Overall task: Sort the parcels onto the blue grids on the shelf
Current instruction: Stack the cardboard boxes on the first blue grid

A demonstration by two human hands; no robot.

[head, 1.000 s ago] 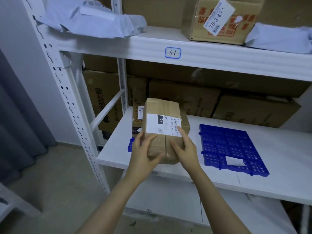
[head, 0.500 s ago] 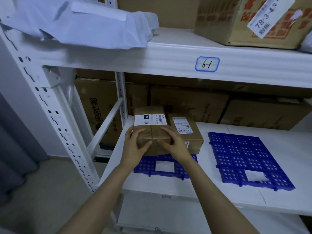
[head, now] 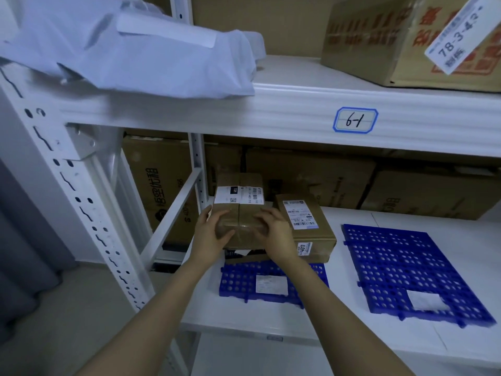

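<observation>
Taking the left blue grid [head: 244, 280] as the landmark: nearest the camera, its front part lies bare on the white shelf board [head: 406, 335], with a small white paper slip [head: 271, 284] on it. Over its rear half, the left hand [head: 212, 234] and right hand [head: 273, 234] bracket a taped cardboard parcel [head: 238, 213], fingers curled over its near top edge and thumbs on the front face; the grip of each hand looks like a loose partial curl, more steadying than clamping. The parcel sits on top of something dark and flat [head: 244, 252], and whether its full weight is already down cannot be told. Just to the right of it, also over the back of this grid, a second labelled parcel [head: 306, 226] rests on another box [head: 314, 256], touching or nearly touching the right hand. Further right, well apart from the landmark, a second blue grid [head: 406, 267] lies with only a paper slip on it. Behind the landmark grid, large brown cartons [head: 311, 180] line the back of the shelf. The risk, as I judge it, is the stack: if the hands let go while the parcel overhangs its base, it could tip forward off the grid, or a sideways nudge could shove the neighbouring pile askew.
</observation>
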